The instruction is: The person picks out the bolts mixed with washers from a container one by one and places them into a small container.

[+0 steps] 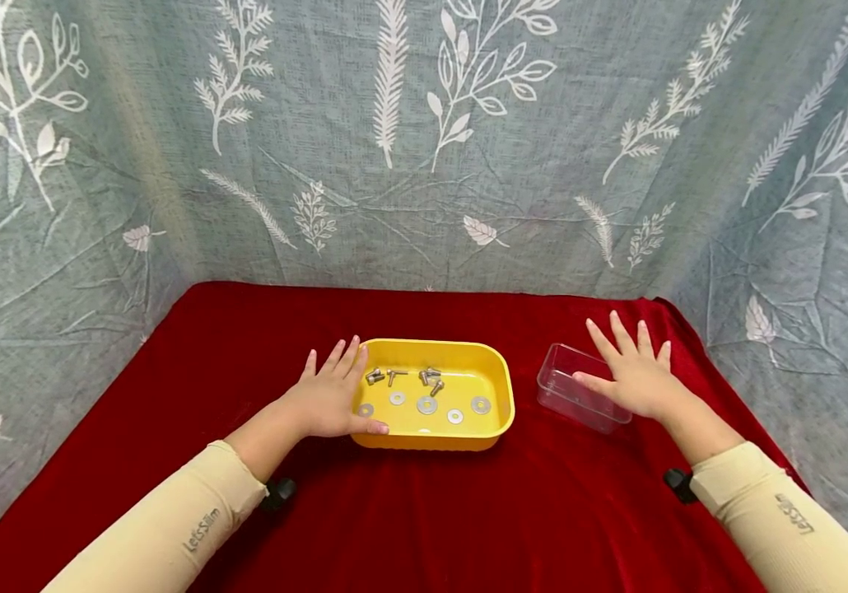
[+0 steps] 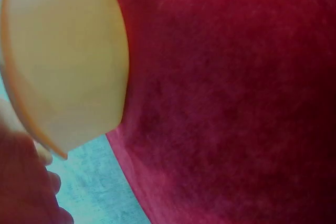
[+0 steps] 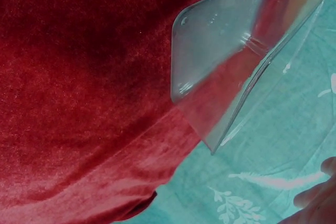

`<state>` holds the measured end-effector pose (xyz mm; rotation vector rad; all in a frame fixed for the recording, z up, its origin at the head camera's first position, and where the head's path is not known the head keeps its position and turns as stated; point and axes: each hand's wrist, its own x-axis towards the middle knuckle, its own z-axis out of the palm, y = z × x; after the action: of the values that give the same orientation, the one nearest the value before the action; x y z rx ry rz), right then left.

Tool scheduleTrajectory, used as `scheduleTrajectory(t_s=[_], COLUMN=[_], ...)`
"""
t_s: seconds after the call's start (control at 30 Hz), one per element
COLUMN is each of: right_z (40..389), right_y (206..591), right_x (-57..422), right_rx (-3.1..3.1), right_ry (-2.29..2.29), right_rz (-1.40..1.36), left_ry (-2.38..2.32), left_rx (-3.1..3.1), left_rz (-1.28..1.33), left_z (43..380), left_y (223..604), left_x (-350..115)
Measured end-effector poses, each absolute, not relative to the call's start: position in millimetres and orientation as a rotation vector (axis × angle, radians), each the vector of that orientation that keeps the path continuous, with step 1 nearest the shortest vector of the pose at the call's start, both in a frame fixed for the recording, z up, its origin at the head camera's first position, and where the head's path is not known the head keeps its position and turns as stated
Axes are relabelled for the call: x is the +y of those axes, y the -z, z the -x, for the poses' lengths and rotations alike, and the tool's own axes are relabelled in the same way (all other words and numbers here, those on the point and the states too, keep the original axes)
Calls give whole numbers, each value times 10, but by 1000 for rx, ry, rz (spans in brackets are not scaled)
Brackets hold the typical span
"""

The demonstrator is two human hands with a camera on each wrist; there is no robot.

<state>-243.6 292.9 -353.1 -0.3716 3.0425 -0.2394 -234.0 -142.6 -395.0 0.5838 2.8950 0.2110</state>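
My left hand [image 1: 329, 401] is at the left end of a yellow tray [image 1: 507, 395], fingers spread, thumb over its front rim. Inside the tray, several metal screws [image 1: 436, 387] lie toward the back and several flat washers [image 1: 427, 404] lie nearer the front. My right hand [image 1: 639, 380] is held with fingers spread over the right part of a clear plastic box [image 1: 568, 395], covering some of it. In the left wrist view the tray's outer wall [image 2: 68, 61] fills the upper left, with fingers at its edge. The right wrist view shows the clear box [image 3: 220, 40] with fingertips apart from it.
A red velvet cloth [image 1: 439, 519] covers the table under both containers. Blue-grey curtains [image 1: 365, 214] with white leaf prints hang behind and at both sides. Between the tray and the clear box runs a narrow strip of cloth.
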Motion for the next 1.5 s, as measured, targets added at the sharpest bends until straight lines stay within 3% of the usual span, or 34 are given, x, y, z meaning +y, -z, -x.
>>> scheduleTrajectory(t_s=[0.93,1.5], right_z=[2524,2726], right_y=[3454,3172], right_x=[2815,2585], right_rx=[3038,3029], right_ry=[277,543], right_rz=[403,471], left_ry=[-241,-299], left_rx=[2874,2877], left_rz=[-535,-543], left_z=[2270,2268], left_y=[3936,3978], left_x=[-1404,-1397])
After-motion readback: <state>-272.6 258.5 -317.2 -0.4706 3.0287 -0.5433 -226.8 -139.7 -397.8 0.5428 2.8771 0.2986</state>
